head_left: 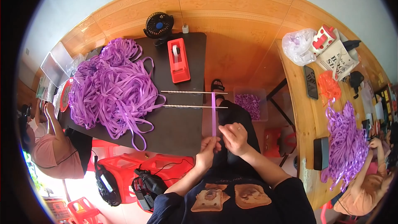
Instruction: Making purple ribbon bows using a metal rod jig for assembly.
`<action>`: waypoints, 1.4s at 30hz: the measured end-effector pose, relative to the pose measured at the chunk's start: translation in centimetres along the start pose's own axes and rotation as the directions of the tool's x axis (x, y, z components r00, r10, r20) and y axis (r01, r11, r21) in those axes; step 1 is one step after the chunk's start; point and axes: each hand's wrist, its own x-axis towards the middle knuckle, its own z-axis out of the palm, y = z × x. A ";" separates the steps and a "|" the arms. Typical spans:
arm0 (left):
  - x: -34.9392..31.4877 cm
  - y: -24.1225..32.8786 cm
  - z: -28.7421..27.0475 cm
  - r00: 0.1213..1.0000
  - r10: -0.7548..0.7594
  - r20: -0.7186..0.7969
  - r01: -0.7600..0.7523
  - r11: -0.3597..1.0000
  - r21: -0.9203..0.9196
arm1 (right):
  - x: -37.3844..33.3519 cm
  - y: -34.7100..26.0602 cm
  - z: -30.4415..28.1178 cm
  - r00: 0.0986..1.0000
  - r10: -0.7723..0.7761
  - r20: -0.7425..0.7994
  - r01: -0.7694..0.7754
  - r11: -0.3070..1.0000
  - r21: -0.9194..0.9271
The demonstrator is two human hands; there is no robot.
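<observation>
While the left hand [207, 150] pinches the purple strip [214, 121], apparently tensioning it across two rods [190, 92], the loosely curled right hand [235, 139] (grip unclear) likely must guide it next.

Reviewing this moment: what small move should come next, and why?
Probably bring the right hand in to take the purple ribbon strip beside the left hand. The left fingertips pinch the strip's near end, it runs straight to the two thin rods, and the right hand sits close by, apparently off it.
</observation>
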 end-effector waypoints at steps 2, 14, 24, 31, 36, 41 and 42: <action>-0.7 0.6 0.4 1.000 -0.027 0.003 0.027 1.000 0.011 | 0.8 0.6 0.2 0.989 -0.124 0.074 0.128 0.990 -0.050; -2.1 1.7 0.1 0.996 0.030 0.081 -0.034 0.998 0.055 | 2.0 -0.2 0.2 0.918 -0.389 0.072 0.394 0.884 -0.251; -1.0 -0.1 -0.8 0.997 -0.011 0.077 0.009 1.000 0.015 | 6.9 -1.2 -1.3 0.964 -0.265 -0.019 0.264 0.962 -0.065; 2.9 1.2 2.0 0.993 0.003 0.114 -0.011 0.997 0.075 | 14.1 4.5 -0.7 0.996 0.019 0.092 -0.037 0.980 0.193; 7.1 1.3 3.1 0.996 0.093 0.013 -0.093 0.996 0.014 | 13.7 9.5 2.8 0.777 0.409 0.478 -0.629 0.528 0.571; 10.4 0.5 3.6 0.971 0.175 -0.161 -0.183 0.982 -0.039 | 12.0 12.0 5.0 0.533 0.503 0.680 -0.821 0.113 0.560; 11.0 0.5 3.7 0.935 0.293 -0.199 -0.291 0.956 0.039 | 11.6 12.2 5.2 0.485 0.518 0.705 -0.842 0.058 0.537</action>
